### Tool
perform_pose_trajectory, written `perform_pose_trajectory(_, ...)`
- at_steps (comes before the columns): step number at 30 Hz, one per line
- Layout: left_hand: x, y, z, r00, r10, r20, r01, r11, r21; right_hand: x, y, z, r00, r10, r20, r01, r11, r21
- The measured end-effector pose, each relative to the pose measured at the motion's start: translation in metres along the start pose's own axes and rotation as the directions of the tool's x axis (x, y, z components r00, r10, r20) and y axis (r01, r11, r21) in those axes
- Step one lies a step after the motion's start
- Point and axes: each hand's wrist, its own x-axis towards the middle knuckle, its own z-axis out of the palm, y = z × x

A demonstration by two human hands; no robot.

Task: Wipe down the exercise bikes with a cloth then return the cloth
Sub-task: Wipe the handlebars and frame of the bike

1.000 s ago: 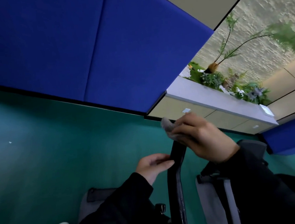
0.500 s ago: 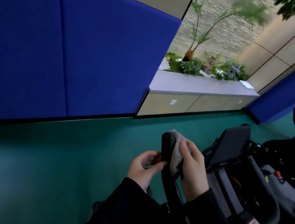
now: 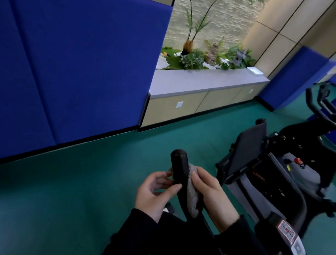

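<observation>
The right hand [image 3: 209, 193] curls round the grey cloth [image 3: 191, 200] and presses it to the right side of the black handlebar [image 3: 179, 165]. The left hand [image 3: 155, 193] pinches that bar between thumb and fingers. A dark console [image 3: 246, 153] stands just to the right. Half a second ago the cloth covered the bar's tip, which is now bare.
</observation>
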Motion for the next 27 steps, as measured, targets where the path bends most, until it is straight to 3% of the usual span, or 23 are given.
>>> perform_pose_trajectory(6,0.007,0.008,-0.004,0.995,0.017,0.095,-0.022,0.998,0.054,0.001,-0.013,0.007,0.999,0.037,0.013,-0.038,0.996,0.084)
perform_pose_trajectory(8,0.007,0.009,-0.007,0.992,0.031,0.124,-0.043,0.994,0.096,-0.008,-0.007,0.001,0.999,0.043,-0.019,-0.046,0.989,-0.142)
perform_pose_trajectory(11,0.005,0.01,-0.017,0.97,0.171,0.174,-0.217,0.93,0.298,-0.033,0.008,-0.011,0.997,0.032,-0.077,-0.069,0.831,-0.552)
perform_pose_trajectory(14,0.002,0.013,-0.026,0.897,0.311,0.314,-0.437,0.733,0.521,-0.047,0.009,-0.004,0.969,-0.153,-0.194,0.001,0.788,-0.616)
perform_pose_trajectory(17,-0.001,0.009,-0.03,0.85,0.358,0.387,-0.527,0.575,0.626,-0.048,0.005,0.01,0.923,-0.297,-0.246,0.063,0.745,-0.664)
perform_pose_trajectory(20,-0.007,0.0,-0.034,0.736,0.523,0.43,-0.626,0.281,0.728,-0.06,0.011,0.013,0.913,-0.329,-0.242,0.054,0.685,-0.726)
perform_pose_trajectory(23,-0.009,-0.002,-0.037,0.575,0.608,0.547,-0.72,0.059,0.691,-0.074,0.017,0.009,0.896,-0.343,-0.28,0.029,0.677,-0.736)
perform_pose_trajectory(27,-0.004,0.012,-0.026,0.407,0.622,0.669,-0.795,-0.12,0.595,-0.068,0.014,0.018,0.866,-0.393,-0.308,0.038,0.668,-0.743)
